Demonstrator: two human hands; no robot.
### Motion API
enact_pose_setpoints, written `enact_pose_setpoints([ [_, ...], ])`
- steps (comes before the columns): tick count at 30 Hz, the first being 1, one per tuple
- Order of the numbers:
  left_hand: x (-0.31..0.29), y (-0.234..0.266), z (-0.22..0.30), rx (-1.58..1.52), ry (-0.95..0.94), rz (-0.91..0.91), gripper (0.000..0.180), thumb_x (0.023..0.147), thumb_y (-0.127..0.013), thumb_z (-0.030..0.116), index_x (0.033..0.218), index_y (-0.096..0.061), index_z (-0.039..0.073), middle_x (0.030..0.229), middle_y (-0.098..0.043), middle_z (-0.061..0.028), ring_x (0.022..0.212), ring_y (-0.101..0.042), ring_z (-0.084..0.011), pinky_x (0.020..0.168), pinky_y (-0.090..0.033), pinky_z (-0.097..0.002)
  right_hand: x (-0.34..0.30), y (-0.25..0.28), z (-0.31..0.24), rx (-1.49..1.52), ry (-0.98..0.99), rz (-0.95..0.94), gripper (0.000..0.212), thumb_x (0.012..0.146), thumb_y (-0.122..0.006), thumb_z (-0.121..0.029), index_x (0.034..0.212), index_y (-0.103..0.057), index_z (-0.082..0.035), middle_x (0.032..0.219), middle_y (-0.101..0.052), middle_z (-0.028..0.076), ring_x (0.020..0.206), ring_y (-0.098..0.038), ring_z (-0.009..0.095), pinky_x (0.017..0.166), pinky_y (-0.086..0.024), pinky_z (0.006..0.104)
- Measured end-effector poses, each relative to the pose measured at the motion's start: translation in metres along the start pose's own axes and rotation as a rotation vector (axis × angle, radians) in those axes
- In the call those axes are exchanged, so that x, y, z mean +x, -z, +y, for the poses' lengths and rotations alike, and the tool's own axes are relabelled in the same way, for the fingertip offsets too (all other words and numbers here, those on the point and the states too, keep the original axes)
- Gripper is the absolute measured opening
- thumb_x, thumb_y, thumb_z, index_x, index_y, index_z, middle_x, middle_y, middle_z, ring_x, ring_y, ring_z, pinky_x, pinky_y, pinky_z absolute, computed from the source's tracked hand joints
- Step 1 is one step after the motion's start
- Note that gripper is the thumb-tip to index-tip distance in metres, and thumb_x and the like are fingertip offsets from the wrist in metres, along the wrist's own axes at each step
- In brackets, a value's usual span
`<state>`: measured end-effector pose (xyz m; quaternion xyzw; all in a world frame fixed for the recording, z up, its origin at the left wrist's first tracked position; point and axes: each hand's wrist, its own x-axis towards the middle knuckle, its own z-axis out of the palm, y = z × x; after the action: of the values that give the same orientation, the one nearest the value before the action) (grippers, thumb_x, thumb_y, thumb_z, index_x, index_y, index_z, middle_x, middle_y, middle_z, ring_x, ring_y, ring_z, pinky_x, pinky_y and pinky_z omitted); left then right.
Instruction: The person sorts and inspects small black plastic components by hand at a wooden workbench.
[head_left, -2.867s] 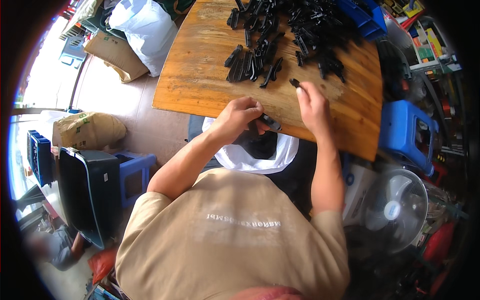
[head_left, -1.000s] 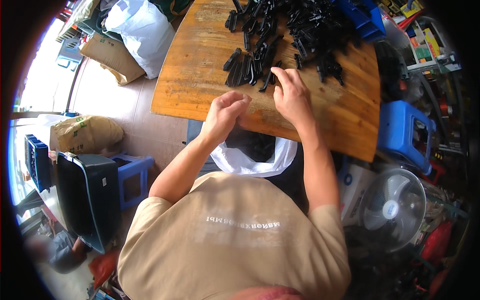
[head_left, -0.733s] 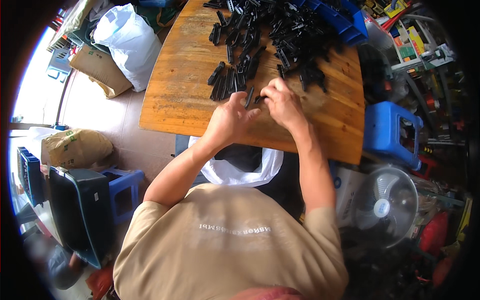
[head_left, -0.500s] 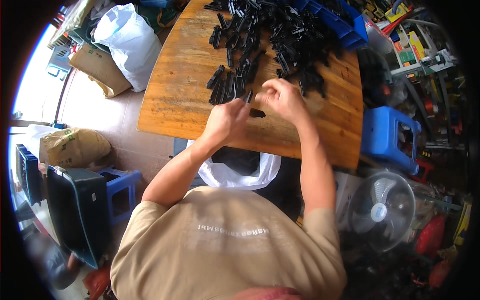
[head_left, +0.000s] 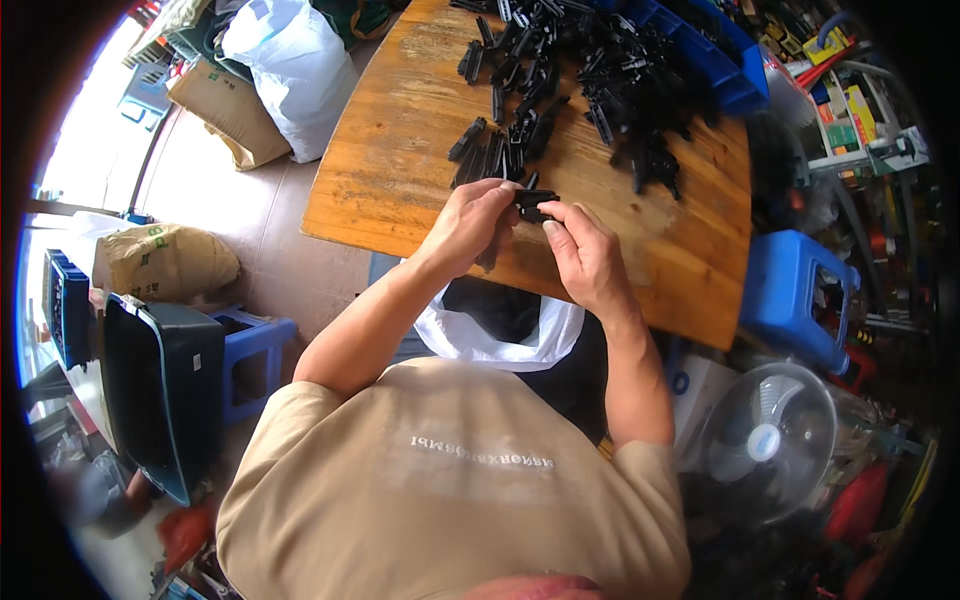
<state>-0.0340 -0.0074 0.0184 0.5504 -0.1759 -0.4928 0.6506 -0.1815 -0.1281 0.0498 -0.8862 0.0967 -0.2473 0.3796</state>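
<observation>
Above the near edge of the wooden table (head_left: 400,190), my left hand (head_left: 472,228) is closed on a small black plastic part (head_left: 537,197). The part sticks out beyond the thumb and fingertips toward the right. My right hand (head_left: 588,250) has its fingertips at the right end of this part, thumb and fingers bent in a pinch. A dark piece (head_left: 487,258) shows below the left palm; whether that hand holds it too is unclear. Just beyond the left hand lies a small group of black plastic parts (head_left: 490,155), and a large heap of them (head_left: 640,80) spreads farther back.
A blue crate (head_left: 740,85) stands at the table's far right. Below the near edge hangs an open white bag (head_left: 460,340) with dark contents. To the right are a blue stool (head_left: 795,290) and a fan (head_left: 765,440); at left, another blue stool (head_left: 250,365) and a dark bin (head_left: 185,390).
My right hand, apart from the left before, has come down to the black part. The dark piece lying on the table between the hands no longer shows there. The whole view has shifted slightly.
</observation>
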Motion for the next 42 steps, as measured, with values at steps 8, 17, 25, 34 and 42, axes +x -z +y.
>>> enact_pose_setpoints([
  [8,-0.033,-0.014,0.003,0.545,-0.447,-0.098,0.041,0.099,-0.058,0.033,0.119,-0.056,-0.003,0.085,-0.064,-0.0155,0.079,-0.064,-0.0264,0.071,-0.05,-0.0379,-0.015,0.0,-0.004,0.031,-0.01,0.111,0.019,0.094,-0.066,-0.009,0.105,-0.053,-0.002,0.074,-0.06,0.004,0.064,-0.055,0.011,0.06,-0.047,0.0254],
  [17,-0.052,-0.003,-0.004,0.771,-0.695,-0.135,0.03,0.091,-0.068,0.022,0.112,-0.058,0.002,0.09,-0.066,-0.0194,0.082,-0.064,-0.0401,0.071,-0.052,-0.0418,-0.028,0.003,-0.005,0.169,-0.044,-0.027,0.037,0.092,-0.069,-0.033,0.106,-0.055,-0.001,0.075,-0.063,0.006,0.066,-0.059,0.018,0.063,-0.05,0.0304],
  [25,-0.06,0.004,-0.025,0.178,-0.311,-0.107,0.023,0.099,-0.055,0.022,0.114,-0.06,0.004,0.103,-0.069,-0.0051,0.081,-0.063,-0.0115,0.069,-0.05,-0.0259,-0.033,0.0,0.008,0.337,-0.218,-0.221,0.029,0.094,-0.068,-0.03,0.096,-0.061,-0.002,0.073,-0.057,0.0,0.067,-0.052,0.008,0.06,-0.044,0.0247],
  [34,-0.034,0.012,-0.02,-0.349,0.087,0.04,0.019,0.092,-0.046,0.007,0.104,-0.056,-0.003,0.084,-0.063,-0.0118,0.073,-0.065,-0.0252,0.058,-0.054,-0.0334,0.025,-0.029,0.053,-0.445,0.192,-0.063,0.009,0.082,-0.065,-0.008,0.09,-0.068,-0.01,0.077,-0.061,0.009,0.068,-0.062,0.033,0.063,-0.051,0.0409],
  [42,-0.02,0.001,-0.009,-0.088,0.264,-0.101,0.023,0.098,-0.054,0.025,0.101,-0.063,0.003,0.084,-0.065,-0.0049,0.062,-0.062,-0.0133,0.056,-0.048,-0.0255,0.007,0.008,0.036,0.033,0.009,0.002,0.007,0.086,-0.068,-0.014,0.087,-0.069,-0.007,0.079,-0.065,0.011,0.071,-0.065,0.029,0.063,-0.051,0.0384],
])
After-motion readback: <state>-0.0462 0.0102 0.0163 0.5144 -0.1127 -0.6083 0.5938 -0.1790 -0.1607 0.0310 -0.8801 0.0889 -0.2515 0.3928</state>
